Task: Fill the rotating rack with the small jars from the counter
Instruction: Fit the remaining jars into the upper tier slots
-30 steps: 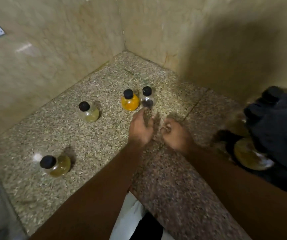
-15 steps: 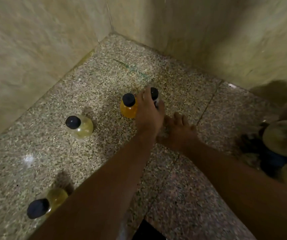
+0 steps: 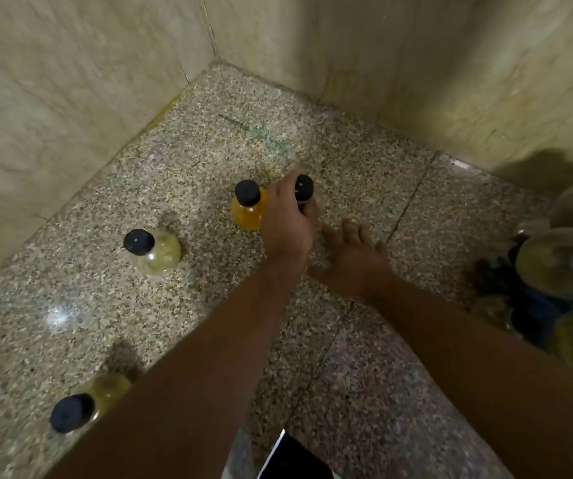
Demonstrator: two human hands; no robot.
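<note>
Scene: speckled stone counter [image 3: 209,160] set into a corner of pale walls, seen from above by the person doing the work.
Rack: rotating rack [image 3: 540,305] sits at the far right edge of the view, dark and blurred, with several round glass jars already seated in it; how many places are free cannot be told.
Jars on counter: four small black-capped jars remain out, all well left of the rack.
Orange jar: orange jar [image 3: 247,207] stands upright near the middle, just left of the left hand.
Clear jar: clear jar [image 3: 304,190] stands just right of the orange one; only its cap and neck show above the fingers.
Pale jar: pale yellow jar [image 3: 155,250] stands apart, further left.
Near jar: olive jar [image 3: 84,402] is at the lower left, partly hidden behind the left forearm.
Left hand: left hand [image 3: 288,226] curls around the clear jar's body, fingers wrapped on it; whether the jar is lifted off the stone cannot be told.
Right hand: right hand [image 3: 350,261] lies loose and open, low over the counter just beside the left, holding nothing.
Progress: judging by the filled rack places and four jars outstanding, the task looks partly done; the clear jar appears next, with three others to follow.
</note>
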